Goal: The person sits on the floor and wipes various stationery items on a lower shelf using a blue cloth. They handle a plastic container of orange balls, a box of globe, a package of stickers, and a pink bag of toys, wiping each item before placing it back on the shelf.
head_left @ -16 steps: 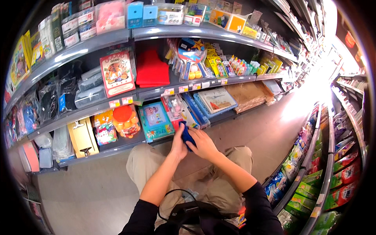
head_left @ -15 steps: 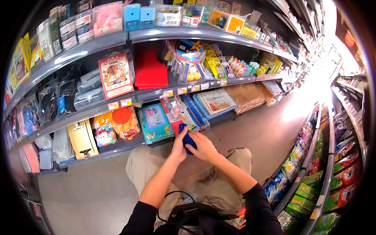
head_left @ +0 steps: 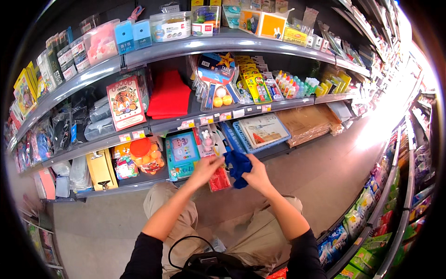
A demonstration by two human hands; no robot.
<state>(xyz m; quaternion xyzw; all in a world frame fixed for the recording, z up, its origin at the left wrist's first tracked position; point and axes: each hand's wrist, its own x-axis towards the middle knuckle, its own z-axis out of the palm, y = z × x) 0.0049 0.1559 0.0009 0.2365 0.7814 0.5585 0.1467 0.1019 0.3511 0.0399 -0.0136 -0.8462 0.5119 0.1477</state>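
Note:
A crumpled blue cloth (head_left: 238, 169) is spread between my two hands, above the front of the bottom shelf. My right hand (head_left: 257, 176) grips its right side, with the thumb over the fabric. My left hand (head_left: 206, 170) is closed in a pinch at the cloth's left edge; its fingertips are partly hidden. Just below the left hand shows a red item (head_left: 219, 180) at the shelf edge. Behind the hands, a pink mouse toy in a package (head_left: 207, 141) lies beside a teal boxed set (head_left: 182, 149).
On the bottom shelf are an orange jar with a red lid (head_left: 147, 156), a yellow clipboard (head_left: 102, 171) and blue-edged notebooks (head_left: 261, 129). Red folded cloth (head_left: 169, 95) and table-tennis bats (head_left: 217, 76) sit above. Packed snack shelves (head_left: 362, 200) line the right.
The blue cloth was a compact bundle pressed between both hands; now it is looser and opened out. My hands have moved apart, left hand leftward, right hand rightward. The view has shifted slightly.

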